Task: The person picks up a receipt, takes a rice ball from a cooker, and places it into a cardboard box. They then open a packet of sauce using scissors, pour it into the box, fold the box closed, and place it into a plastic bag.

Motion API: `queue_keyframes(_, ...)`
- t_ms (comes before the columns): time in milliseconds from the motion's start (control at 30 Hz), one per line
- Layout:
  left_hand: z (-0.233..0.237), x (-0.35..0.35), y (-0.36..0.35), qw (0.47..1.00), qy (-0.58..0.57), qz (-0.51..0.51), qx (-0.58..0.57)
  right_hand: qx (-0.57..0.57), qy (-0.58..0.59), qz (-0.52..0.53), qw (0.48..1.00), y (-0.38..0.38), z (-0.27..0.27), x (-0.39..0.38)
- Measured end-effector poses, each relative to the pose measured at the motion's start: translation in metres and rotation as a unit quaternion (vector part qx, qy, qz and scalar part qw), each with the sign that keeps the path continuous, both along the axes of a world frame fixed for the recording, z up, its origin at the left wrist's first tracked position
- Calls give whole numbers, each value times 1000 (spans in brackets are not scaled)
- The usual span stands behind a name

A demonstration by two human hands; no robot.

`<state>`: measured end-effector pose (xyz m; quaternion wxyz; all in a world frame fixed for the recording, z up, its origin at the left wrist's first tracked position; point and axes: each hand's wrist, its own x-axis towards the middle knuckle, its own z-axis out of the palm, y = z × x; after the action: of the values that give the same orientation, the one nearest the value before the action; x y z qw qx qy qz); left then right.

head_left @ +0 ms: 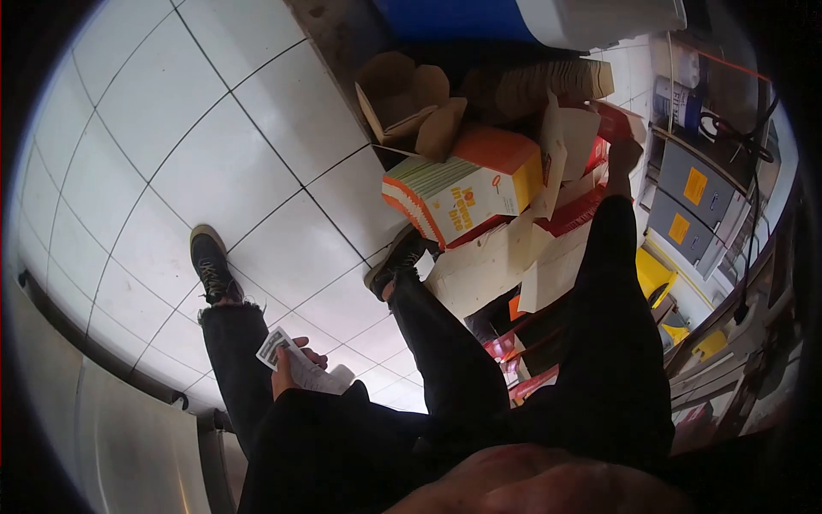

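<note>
My left hand point(291, 370) is low in the view, in front of my left leg, with its fingers closed around a roll of white paper labels point(321, 377). A strip with dark print point(273, 346) sticks out past the thumb. My right arm reaches forward to the right, and my right hand point(625, 159) is at a red and white cardboard carton point(569, 210). Its fingers are dim and partly hidden against the carton's red flaps. Beside that carton, a stack of flat printed boxes in orange, yellow and white point(475, 193) leans tilted.
An opened brown cardboard box point(398, 94) and a row of nested brown trays point(565, 79) lie behind the stack. A blue and white bin point(462, 19) stands at the top. Grey drawers with orange labels point(693, 201) are on the right, with a hanging black cable point(753, 231). White tiles point(248, 146) cover the floor.
</note>
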<state>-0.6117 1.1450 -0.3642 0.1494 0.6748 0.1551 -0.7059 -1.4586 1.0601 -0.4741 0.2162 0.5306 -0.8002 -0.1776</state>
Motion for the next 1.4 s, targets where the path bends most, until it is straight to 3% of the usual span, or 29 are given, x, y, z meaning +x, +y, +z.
queue_keyframes(67, 3, 6, 1, 1000, 5, -1, -15, -118, -87, -143, 979, -15, 46, 84)
queue_keyframes(167, 6, 15, -4, 998, 22, -16, -48, -240, -35, -90, 966, -6, 64, 143)
queue_keyframes(233, 9, 21, -7, 997, 35, -22, -70, -230, 31, -31, 972, 7, 66, 159)
queue_keyframes(333, 9, 30, -7, 989, 6, -79, -126, -296, -120, 12, 947, -14, 101, 272)
queue_keyframes(467, 4, 41, -15, 977, -43, -119, -174, -166, -233, 33, 958, -15, 166, 477)
queue_keyframes(500, 13, 47, -24, 963, -68, -160, -206, -159, -380, 108, 905, 6, 161, 502)
queue_keyframes(567, 38, 61, -46, 925, -120, -240, -268, -93, -471, 86, 873, 35, 171, 595)
queue_keyframes(600, 53, 68, -59, 892, -134, -273, -333, -81, -499, 100, 857, 23, 204, 652)
queue_keyframes(633, 71, 76, -71, 854, -148, -305, -395, 19, -570, 38, 821, 40, 213, 677)
queue_keyframes(667, 88, 84, -83, 809, -164, -334, -454, 48, -606, 27, 793, 49, 228, 705)
queue_keyframes(700, 93, 94, -85, 840, -69, -338, -418, 113, -609, 39, 784, 44, 256, 726)
queue_keyframes(733, 84, 102, -80, 797, -19, -352, -490, 153, -650, 58, 742, 45, 273, 739)
queue_keyframes(867, 145, 133, -132, 802, 175, -294, -490, 201, -735, 58, 645, 16, 363, 782)
queue_keyframes(967, 213, 159, -186, 792, 240, -265, -495, 131, -750, 133, 635, -15, 406, 800)
queue_keyframes(1067, 278, 181, -228, 769, 277, -261, -513, 158, -719, 234, 636, -67, 459, 806)
queue_keyframes(1133, 318, 193, -253, 753, 296, -266, -524, 130, -747, 233, 609, -108, 527, 816)
queue_keyframes(1300, 391, 192, -318, 698, 292, -330, -565, 60, -786, 250, 562, -162, 608, 795)
queue_keyframes(1400, 389, 166, -375, 636, 241, -416, -603, -84, -689, 334, 638, -190, 662, 761)
